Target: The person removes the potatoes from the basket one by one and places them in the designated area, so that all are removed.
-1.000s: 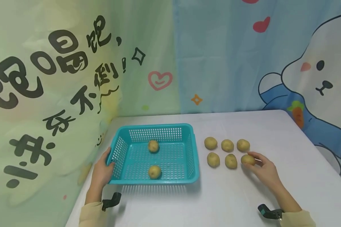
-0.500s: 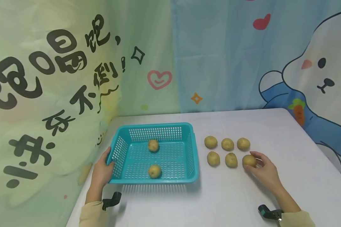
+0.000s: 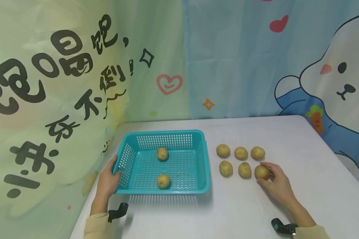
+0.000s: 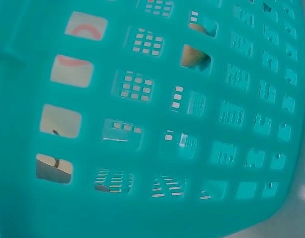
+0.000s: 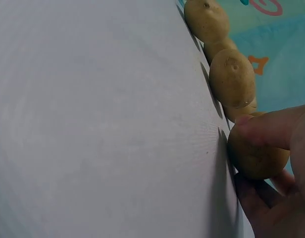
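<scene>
My left hand (image 3: 108,179) grips the left side of a turquoise plastic basket (image 3: 183,191), thumb at the rim. Two potatoes lie apart inside it, a rear potato (image 3: 162,154) and a front potato (image 3: 163,181). The left wrist view is filled by the basket's perforated wall (image 4: 98,94). At the right, my right hand (image 3: 279,186) holds a potato (image 3: 261,172) between thumb and fingers, at the near right end of two short rows. The right wrist view shows this held potato (image 5: 259,153) low at the white tabletop, the thumb across its side.
Several other potatoes stand close by: a front-row middle potato (image 3: 244,170), a front-row left potato (image 3: 225,168), and a back row ending in a right potato (image 3: 258,153). The white-covered table (image 3: 227,212) meets a printed curtain (image 3: 227,66) behind and at left.
The potato in my right hand has come slightly nearer the front and looks rounder, as if turned. My left hand and the basket stay as they were.
</scene>
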Motion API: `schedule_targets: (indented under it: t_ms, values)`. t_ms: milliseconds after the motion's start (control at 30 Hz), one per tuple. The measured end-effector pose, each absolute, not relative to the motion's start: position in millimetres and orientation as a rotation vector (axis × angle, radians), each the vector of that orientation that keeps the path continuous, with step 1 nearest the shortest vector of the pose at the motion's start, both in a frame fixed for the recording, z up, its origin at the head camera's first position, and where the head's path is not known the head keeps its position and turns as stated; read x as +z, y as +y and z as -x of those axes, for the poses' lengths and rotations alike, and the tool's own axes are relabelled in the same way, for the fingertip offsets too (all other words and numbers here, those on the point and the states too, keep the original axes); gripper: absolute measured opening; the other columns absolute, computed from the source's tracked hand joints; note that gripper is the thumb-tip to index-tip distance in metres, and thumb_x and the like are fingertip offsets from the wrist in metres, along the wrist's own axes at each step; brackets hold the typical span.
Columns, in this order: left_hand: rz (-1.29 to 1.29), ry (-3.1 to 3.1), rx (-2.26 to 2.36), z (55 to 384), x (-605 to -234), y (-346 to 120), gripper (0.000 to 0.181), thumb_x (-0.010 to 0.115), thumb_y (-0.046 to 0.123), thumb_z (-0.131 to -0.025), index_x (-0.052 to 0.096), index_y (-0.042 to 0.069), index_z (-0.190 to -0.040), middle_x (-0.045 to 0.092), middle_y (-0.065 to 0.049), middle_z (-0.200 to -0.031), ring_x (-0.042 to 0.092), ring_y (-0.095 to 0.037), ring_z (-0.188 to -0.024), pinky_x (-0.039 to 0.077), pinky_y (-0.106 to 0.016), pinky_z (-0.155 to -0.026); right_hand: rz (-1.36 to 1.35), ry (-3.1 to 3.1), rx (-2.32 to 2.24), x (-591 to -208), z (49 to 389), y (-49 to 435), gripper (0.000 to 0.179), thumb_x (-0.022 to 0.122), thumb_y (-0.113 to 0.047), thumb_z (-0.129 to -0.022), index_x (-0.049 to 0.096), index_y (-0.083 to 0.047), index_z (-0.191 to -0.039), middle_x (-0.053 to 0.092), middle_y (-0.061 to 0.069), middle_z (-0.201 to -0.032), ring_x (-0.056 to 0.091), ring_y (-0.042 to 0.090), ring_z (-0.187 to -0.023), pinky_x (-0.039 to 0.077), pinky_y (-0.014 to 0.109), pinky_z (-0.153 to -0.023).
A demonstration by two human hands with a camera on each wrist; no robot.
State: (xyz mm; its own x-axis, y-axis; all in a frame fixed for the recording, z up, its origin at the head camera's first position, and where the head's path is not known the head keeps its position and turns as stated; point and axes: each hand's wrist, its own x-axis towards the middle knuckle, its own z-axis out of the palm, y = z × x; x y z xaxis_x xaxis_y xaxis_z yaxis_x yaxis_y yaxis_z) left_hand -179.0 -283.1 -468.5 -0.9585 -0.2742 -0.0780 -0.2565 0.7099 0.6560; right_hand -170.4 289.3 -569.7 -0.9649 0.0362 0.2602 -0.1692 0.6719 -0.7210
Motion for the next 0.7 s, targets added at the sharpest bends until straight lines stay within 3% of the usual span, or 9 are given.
schedule_targets:
  t_ms: [233,467,600,700]
  values:
    - [-0.445,-2.879,-1.093,180.3,-468.0,-281.7,0.067,0.046,0.008,-0.098,0.018,0.019,-0.158,0.028,-0.027,-0.155,0.042,-0.045,-0.128,0.040,-0.059,-0.092,-0.062,-2.667,1.076,-569.6,169.6,292.9,0.067,0.078,0.002,-0.075,0.047,0.004,-0.134,0.044,0.030,-0.130,0.046,0.053,-0.118,0.042,0.059,-0.092]
    - [-0.430,-2.873,-1.081,181.2,-465.4,-280.5,0.066,0.046,0.009,-0.098,0.019,0.019,-0.158,0.030,-0.027,-0.153,0.046,-0.044,-0.124,0.041,-0.057,-0.089,-0.050,-2.719,1.095,-569.1,164.7,298.3,0.075,0.078,-0.005,-0.078,0.038,0.007,-0.141,0.041,0.032,-0.134,0.045,0.053,-0.119,0.043,0.052,-0.093]
    - [-0.442,-2.869,-1.080,180.2,-466.1,-280.7,0.066,0.046,0.008,-0.098,0.020,0.018,-0.158,0.032,-0.028,-0.152,0.048,-0.044,-0.120,0.043,-0.055,-0.086,-0.058,-2.721,1.139,-569.6,161.4,302.2,0.077,0.077,-0.008,-0.079,0.036,0.007,-0.143,0.040,0.033,-0.136,0.048,0.052,-0.119,0.045,0.020,-0.092]
    - [-0.454,-2.871,-1.086,179.0,-467.5,-281.4,0.066,0.046,0.008,-0.098,0.019,0.018,-0.158,0.031,-0.028,-0.153,0.047,-0.044,-0.121,0.042,-0.055,-0.086,-0.046,-2.728,1.175,-571.8,158.0,305.4,0.079,0.078,-0.010,-0.079,0.034,0.007,-0.144,0.039,0.033,-0.138,0.049,0.052,-0.118,0.036,0.000,-0.083]
